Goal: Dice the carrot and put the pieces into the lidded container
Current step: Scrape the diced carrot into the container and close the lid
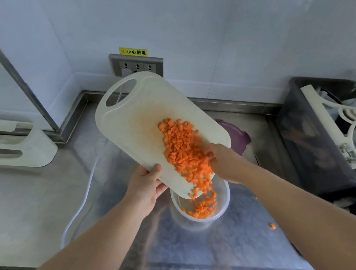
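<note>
My left hand [148, 185] grips tilted cutting board [151, 120] edge, thumb on top | right hand [223, 163] fingers together against diced carrot [183, 150] | some pieces in clear container [223, 204] below | purple lid [236, 135] behind

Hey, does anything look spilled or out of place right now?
Yes. One carrot piece lies on the counter, right of the container and outside it. A smaller orange bit sits nearer the container. Nothing else stands out.
</note>
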A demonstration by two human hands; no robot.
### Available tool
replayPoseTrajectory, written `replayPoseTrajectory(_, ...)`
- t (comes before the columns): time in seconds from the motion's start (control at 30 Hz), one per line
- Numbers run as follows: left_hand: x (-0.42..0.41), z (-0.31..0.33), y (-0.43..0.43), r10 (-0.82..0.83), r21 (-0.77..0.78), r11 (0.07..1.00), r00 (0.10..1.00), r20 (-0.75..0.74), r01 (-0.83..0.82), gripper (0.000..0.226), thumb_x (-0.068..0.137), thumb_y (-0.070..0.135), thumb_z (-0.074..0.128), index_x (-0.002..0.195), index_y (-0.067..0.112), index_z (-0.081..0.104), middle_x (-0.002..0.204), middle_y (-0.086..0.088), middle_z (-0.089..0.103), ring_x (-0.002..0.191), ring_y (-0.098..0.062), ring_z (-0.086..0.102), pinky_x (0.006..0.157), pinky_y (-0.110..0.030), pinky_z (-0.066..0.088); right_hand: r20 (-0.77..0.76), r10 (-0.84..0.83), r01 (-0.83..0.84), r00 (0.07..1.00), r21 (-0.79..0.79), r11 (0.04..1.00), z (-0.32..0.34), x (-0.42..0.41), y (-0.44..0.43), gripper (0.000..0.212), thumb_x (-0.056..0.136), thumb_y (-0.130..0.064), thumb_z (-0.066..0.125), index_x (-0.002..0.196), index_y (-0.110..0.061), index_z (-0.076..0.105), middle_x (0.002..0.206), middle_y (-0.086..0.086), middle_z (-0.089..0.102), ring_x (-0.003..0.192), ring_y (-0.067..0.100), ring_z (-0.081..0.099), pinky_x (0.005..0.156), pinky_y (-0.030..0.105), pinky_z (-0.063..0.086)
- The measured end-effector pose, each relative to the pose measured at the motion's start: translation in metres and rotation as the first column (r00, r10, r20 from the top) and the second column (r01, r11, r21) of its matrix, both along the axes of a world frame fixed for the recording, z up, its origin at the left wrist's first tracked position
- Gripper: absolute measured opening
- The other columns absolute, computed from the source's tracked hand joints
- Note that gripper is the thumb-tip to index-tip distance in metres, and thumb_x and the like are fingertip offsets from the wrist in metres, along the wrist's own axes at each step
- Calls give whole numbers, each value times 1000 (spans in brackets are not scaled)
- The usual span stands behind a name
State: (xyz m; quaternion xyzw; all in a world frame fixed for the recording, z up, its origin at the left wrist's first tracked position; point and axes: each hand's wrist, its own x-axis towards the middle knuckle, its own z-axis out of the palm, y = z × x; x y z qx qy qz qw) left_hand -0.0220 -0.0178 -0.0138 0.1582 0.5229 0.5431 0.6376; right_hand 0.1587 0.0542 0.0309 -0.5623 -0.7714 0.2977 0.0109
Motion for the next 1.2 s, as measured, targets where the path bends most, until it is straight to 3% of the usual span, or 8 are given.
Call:
replayPoseTrajectory(0.13, 2, 1, 3, 7, 1, 1000, 1000, -2, -7, 24, 101, 5, 40, 106, 20, 58, 98, 1, 69, 87, -13, 67, 67, -29, 53, -53, 50, -54, 997, -74, 996, -14, 9, -25, 31, 94, 2, 42, 108, -25, 49, 84, -15, 44, 81, 11, 47, 64, 12, 37)
replayPoseTrajectory(0.3, 1, 0, 5, -11, 17, 1000, 1000, 3, 11, 25, 101, 6, 40, 108, 21, 58, 102, 0, 69, 92, -15, 67, 67, -30, 54, 18, 89, -85, 996, -144, 986, -16, 20, -45, 41, 91, -1, 40, 124, -18, 58, 109, -8, 54, 100, 8, 50, 86, 15, 38)
replayPoseTrajectory(0.4, 0, -3, 4, -30, 21, 999, 1000, 5, 30, 23, 101, 7, 41, 112, 19, 57, 101, 0, 70, 90, -15, 68, 68, -30, 54, -44, 31, -31, 999, -1, 1000, 15, 15, -24, 41, 89, 2, 42, 121, -15, 62, 114, -2, 63, 96, 5, 52, 84, 9, 36)
replayPoseTrajectory(0.5, 1, -6, 2, -61, 35, 998, 998, -6, 61, 22, 100, 8, 42, 110, 19, 58, 99, 0, 72, 88, -14, 71, 67, -29, 57, -97, -24, 38, 995, 144, 989, 38, -1, 10, 47, 89, -1, 46, 131, -21, 53, 126, 1, 53, 104, 13, 55, 86, 21, 46)
replayPoseTrajectory(0.6, 2, -6, 2, -81, 45, 996, 997, -7, 81, 22, 100, 9, 43, 110, 18, 59, 99, 1, 73, 90, -14, 71, 75, -32, 57, -34, 41, -33, 999, 207, 978, 45, -22, 31, 59, 87, -4, 49, 141, -28, 42, 136, 5, 39, 123, 23, 42, 93, 32, 47)
replayPoseTrajectory(0.8, 3, -4, 7, -49, 29, 998, 999, -13, 50, 21, 100, 7, 43, 113, 13, 58, 105, -4, 70, 92, -16, 70, 66, -27, 58, 96, 70, -87, 993, 183, 979, 21, -34, 21, 54, 89, -13, 50, 140, -27, 38, 128, 7, 38, 117, 27, 41, 80, 33, 41)
replayPoseTrajectory(1.0, 2, -5, 13, -21, 6, 1000, 999, -29, 21, 22, 100, 6, 42, 114, 14, 57, 103, -3, 69, 91, -14, 69, 67, -27, 57, 48, 67, -73, 997, 128, 989, -2, -18, -8, 48, 91, -14, 53, 137, -21, 42, 127, 10, 39, 114, 29, 46, 93, 38, 44)
replayPoseTrajectory(1.2, 2, -7, 18, -3, -28, 1000, 996, -87, 1, 24, 99, 5, 45, 115, 17, 57, 107, 1, 67, 101, -17, 63, 83, -35, 50, 38, 80, -83, 996, 65, 994, -17, -6, -41, 51, 93, -14, 53, 141, -22, 39, 126, 6, 40, 112, 25, 49, 86, 29, 41)
